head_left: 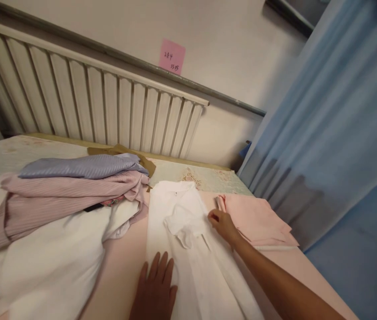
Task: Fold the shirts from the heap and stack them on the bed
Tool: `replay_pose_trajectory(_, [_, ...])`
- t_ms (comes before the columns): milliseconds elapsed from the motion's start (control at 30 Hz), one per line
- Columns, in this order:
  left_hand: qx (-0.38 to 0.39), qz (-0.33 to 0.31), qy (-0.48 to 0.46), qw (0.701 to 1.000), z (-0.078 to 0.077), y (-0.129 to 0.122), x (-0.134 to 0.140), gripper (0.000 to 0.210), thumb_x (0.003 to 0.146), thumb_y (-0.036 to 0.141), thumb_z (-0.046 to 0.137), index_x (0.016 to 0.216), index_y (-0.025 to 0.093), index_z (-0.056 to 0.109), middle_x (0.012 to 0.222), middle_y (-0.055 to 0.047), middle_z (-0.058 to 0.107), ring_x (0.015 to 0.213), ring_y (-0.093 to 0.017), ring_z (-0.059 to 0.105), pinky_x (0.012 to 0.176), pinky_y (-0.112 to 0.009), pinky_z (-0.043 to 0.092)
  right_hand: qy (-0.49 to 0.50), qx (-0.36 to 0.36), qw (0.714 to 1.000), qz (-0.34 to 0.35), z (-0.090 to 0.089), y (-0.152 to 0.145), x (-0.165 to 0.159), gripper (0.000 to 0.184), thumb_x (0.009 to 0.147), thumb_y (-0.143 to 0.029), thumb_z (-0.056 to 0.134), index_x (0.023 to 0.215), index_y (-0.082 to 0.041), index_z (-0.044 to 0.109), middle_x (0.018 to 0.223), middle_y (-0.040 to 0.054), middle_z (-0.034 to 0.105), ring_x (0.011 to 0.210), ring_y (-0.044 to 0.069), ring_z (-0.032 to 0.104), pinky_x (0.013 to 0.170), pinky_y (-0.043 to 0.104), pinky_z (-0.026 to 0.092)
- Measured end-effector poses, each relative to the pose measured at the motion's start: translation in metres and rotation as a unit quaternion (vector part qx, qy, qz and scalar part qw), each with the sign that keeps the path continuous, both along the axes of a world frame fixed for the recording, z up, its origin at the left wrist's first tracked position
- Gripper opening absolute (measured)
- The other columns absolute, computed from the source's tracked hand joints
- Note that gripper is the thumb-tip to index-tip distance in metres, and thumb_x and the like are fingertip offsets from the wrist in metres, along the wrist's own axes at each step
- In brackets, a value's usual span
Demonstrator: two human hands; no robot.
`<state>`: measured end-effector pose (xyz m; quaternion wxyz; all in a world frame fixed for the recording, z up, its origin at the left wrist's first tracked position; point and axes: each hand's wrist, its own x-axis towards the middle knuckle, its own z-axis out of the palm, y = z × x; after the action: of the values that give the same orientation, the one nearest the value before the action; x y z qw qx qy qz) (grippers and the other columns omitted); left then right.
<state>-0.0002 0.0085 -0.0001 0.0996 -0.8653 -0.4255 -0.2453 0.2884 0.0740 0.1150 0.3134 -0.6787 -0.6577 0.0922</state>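
White, thin-looking cloth at both hands. Left hand [155, 286]: fingers extended, palm down at the near left edge of the white garment [195, 278], gripping nothing. Right hand [223, 224]: fingers curled, tips drawn together at the garment's right edge; we cannot tell whether a fold is pinched between them.

The garment lies lengthwise in front of the person, its neck end [175, 189] away from the body, on a pink sheet [121, 258]. A crumpled white piece [183, 224] sits on its upper half; we cannot tell if it is a cuff or a frill.

Handling, our estimate: light, soft, limp, quick to crease, not fragile. Little stiffness, so lifting by a single point would let the rest sag. We would favour two holds spaced along one long edge, thumb above and fingers beneath, with a flat palm as anchor. The crumpled piece seems a poor hold, since it would probably drag out of line.

Outward, right: folded pink cloth [256, 218] just past the right hand, then a blue curtain [335, 120]. Left: heaped clothes, with a mauve ribbed garment [51, 198] under a grey-blue one [78, 166]. Beyond: a radiator [108, 102] along the wall.
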Motion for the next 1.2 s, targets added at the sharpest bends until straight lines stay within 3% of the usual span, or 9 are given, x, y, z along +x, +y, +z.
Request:
replay_pose_trajectory(100, [-0.021, 0.003, -0.002, 1.0, 0.007, -0.002, 0.0, 0.047, 0.085, 0.024, 0.042, 0.131, 0.024, 0.052, 0.141, -0.005, 0.048, 0.132, -0.028, 0.039, 0.106, -0.051, 0.026, -0.012, -0.016, 1.0, 0.005, -0.009, -0.062, -0.017, 0.013, 0.075, -0.018, 0.048, 0.065, -0.021, 0.056, 0.062, -0.0018, 0.057, 0.06, 0.015, 0.051, 0.058, 0.024, 0.036])
replay_pose_trajectory(200, [-0.032, 0.003, -0.007, 0.999, 0.011, -0.003, 0.0, 0.046, 0.086, 0.024, 0.041, 0.131, 0.024, 0.052, 0.141, -0.006, 0.048, 0.132, -0.028, 0.038, 0.107, -0.051, 0.025, -0.048, -0.039, 0.997, -0.038, -0.018, -0.111, -0.027, 0.013, 0.078, -0.021, 0.047, 0.067, -0.022, 0.053, 0.066, -0.0002, 0.056, 0.061, 0.016, 0.051, 0.059, 0.026, 0.036])
replay_pose_trajectory(400, [-0.038, 0.007, -0.018, 0.999, 0.014, -0.005, 0.002, 0.044, 0.089, 0.026, 0.038, 0.129, 0.023, 0.054, 0.139, -0.007, 0.05, 0.131, -0.028, 0.04, 0.108, -0.052, 0.025, -0.142, -0.108, 0.979, -0.103, -0.033, -0.171, -0.03, 0.003, 0.077, -0.025, 0.052, 0.079, -0.025, 0.053, 0.084, 0.0041, 0.061, 0.073, 0.02, 0.056, 0.065, 0.03, 0.039])
replay_pose_trajectory(700, [-0.033, -0.012, -0.019, 0.999, 0.014, -0.004, 0.001, 0.043, 0.089, 0.028, 0.039, 0.129, 0.019, 0.054, 0.138, -0.011, 0.051, 0.131, -0.031, 0.039, 0.106, -0.054, 0.026, -0.209, -0.172, 0.953, -0.139, -0.038, -0.207, -0.032, 0.001, 0.076, -0.023, 0.052, 0.076, -0.024, 0.052, 0.082, 0.0033, 0.063, 0.075, 0.02, 0.058, 0.063, 0.028, 0.036])
replay_pose_trajectory(1033, [-0.009, -0.014, -0.025, 1.0, 0.014, -0.004, 0.001, 0.041, 0.09, 0.028, 0.039, 0.126, 0.019, 0.057, 0.136, -0.01, 0.053, 0.129, -0.031, 0.043, 0.105, -0.053, 0.028, -0.229, -0.192, 0.942, -0.155, -0.041, -0.227, -0.038, 0.015, 0.086, -0.021, 0.043, 0.076, -0.022, 0.055, 0.083, 0.0034, 0.065, 0.072, 0.017, 0.059, 0.063, 0.026, 0.034])
replay_pose_trajectory(1200, [0.002, -0.009, -0.027, 1.0, 0.012, -0.003, 0.002, 0.04, 0.091, 0.031, 0.04, 0.125, 0.018, 0.058, 0.134, -0.01, 0.055, 0.127, -0.032, 0.044, 0.103, -0.054, 0.03, -0.187, -0.201, 0.948, -0.163, -0.026, -0.226, -0.038, 0.019, 0.084, -0.015, 0.042, 0.073, -0.02, 0.056, 0.078, 0.0034, 0.066, 0.071, 0.016, 0.058, 0.063, 0.025, 0.033])
